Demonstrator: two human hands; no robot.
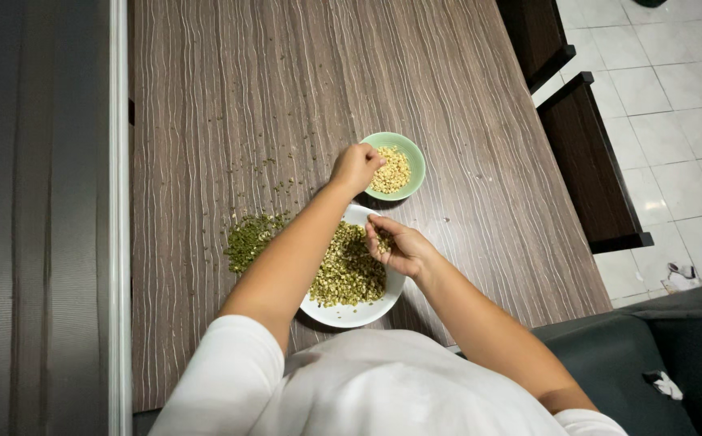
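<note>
left hand (357, 167): closed into a loose fist at the near-left rim of the green bowl (412, 159); fingers curled tight, whatever they pinch is hidden.
right hand (398, 246): palm up and cupped over the right edge of the white plate (349, 315); fingers half open around a few green-yellow grains.
key relation: green bowl lies at about 1 o'clock from the left fist, touching distance; from the right hand it lies at 12 o'clock, near but apart. left hand is the nearer one.
green bowl: small, round, smooth glazed, holding pale yellow split beans (392, 171); sits at 1 o'clock from the plate, rims almost meeting.
white plate: round, shallow, glossy; heaped with a mixed green and yellow bean pile (347, 270), dry and granular.
loose heap (249, 238): darker green husks or beans on the bare table, at 9 o'clock from the plate, with strays scattered toward 12 o'clock.
table (230, 89): dark brown, wavy pale grain lines, matte.
</note>
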